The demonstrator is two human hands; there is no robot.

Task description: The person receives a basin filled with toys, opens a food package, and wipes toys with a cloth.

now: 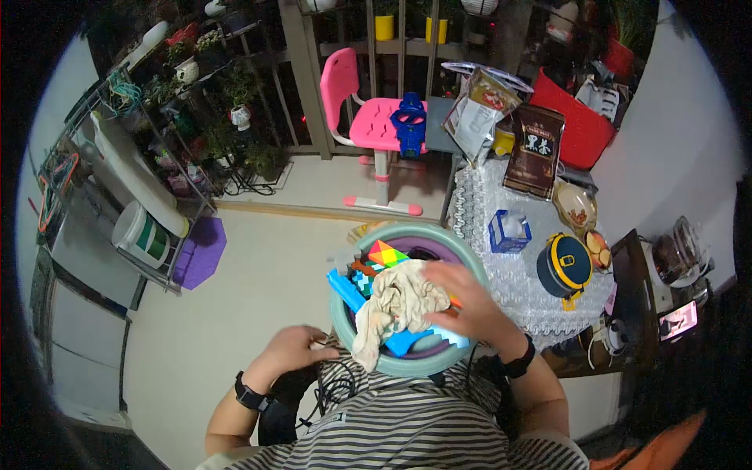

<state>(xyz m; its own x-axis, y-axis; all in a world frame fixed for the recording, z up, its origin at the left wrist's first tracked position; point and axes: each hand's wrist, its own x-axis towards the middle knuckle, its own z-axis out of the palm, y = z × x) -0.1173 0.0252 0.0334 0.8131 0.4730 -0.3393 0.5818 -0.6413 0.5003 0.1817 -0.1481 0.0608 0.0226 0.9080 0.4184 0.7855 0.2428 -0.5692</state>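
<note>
A light green basin (338, 319) with a purple one (458, 258) nested inside stands at my lap. A crumpled cream cloth (402, 296) lies on top of its pile, one end hanging over the near rim. Around the cloth are blue toy-like pieces (345, 288) and a bright multicolour triangle-patterned piece (386, 254). My right hand (464, 304) is over the basin's right side, thumb and fingers apart at the cloth's edge. Beside the basin's near left rim, my left hand (294, 348) has its thumb apart from its bent fingers, close to a black cable (337, 388).
On the right, a lace-covered table (509, 290) holds a blue tissue box (510, 232), a dark lidded pot (564, 266) and snack bags (534, 153). A pink chair (380, 121) stands ahead. A metal rack (176, 157) and white bucket (142, 235) stand left.
</note>
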